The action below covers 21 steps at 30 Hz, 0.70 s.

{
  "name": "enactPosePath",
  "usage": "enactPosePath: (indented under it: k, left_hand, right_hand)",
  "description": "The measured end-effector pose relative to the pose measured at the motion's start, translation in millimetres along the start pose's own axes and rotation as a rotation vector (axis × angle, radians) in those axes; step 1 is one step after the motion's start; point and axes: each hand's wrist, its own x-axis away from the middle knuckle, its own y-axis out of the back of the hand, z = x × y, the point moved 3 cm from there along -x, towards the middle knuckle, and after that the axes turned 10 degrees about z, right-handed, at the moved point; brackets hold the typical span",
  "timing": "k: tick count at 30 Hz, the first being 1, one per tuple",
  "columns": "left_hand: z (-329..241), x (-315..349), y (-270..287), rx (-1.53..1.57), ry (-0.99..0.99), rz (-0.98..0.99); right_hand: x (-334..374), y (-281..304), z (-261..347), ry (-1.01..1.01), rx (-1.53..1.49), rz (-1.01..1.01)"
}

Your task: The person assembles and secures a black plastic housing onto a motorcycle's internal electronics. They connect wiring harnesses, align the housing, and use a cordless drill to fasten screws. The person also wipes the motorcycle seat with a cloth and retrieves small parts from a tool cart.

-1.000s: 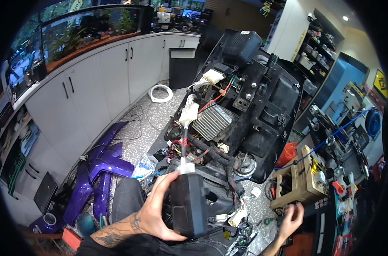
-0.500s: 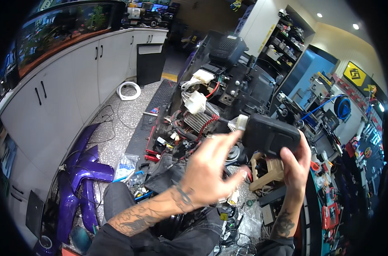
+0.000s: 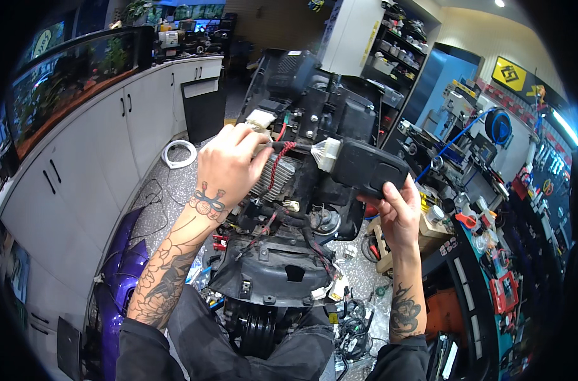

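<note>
A black box-shaped module is in my right hand, its thumb on the front face and its fingers behind the lower right corner. A white multi-pin connector sits at the module's left edge, with wires running left from it. My left hand is closed around the black wiring harness above a finned metal part; its fingers partly hide the grip. Just beyond those fingers lies another white connector. A red-and-black twisted wire hangs beside my left thumb. All this is over a stripped vehicle body.
Purple body panels lie on the floor at left, beside white cabinets. A coiled white hose rests farther back. At right stands a tool-covered bench with a wooden crate. Loose cables lie near my right knee.
My left hand has moved away from the connector at the module to the harness on the left and closed there. The module stays in my right hand. The view has shifted, showing more of the vehicle's near end.
</note>
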Motion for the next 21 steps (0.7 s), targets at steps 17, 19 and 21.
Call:
enactPosePath:
  k: [17,19,21]
  left_hand:
    - [-2.2,-15.2,-23.3,-0.01,0.072,-0.126]
    - [-2.5,-13.3,-22.5,-0.006,0.058,-0.091]
    - [-3.2,-7.6,-17.8,0.023,0.022,-0.072]
  right_hand:
    - [-54.9,25.7,-15.4,-0.03,-0.097,0.033]
    - [-48.8,25.0,-18.4,-0.022,-0.087,0.041]
    - [-34.4,23.5,-18.8,-0.036,-0.036,0.044]
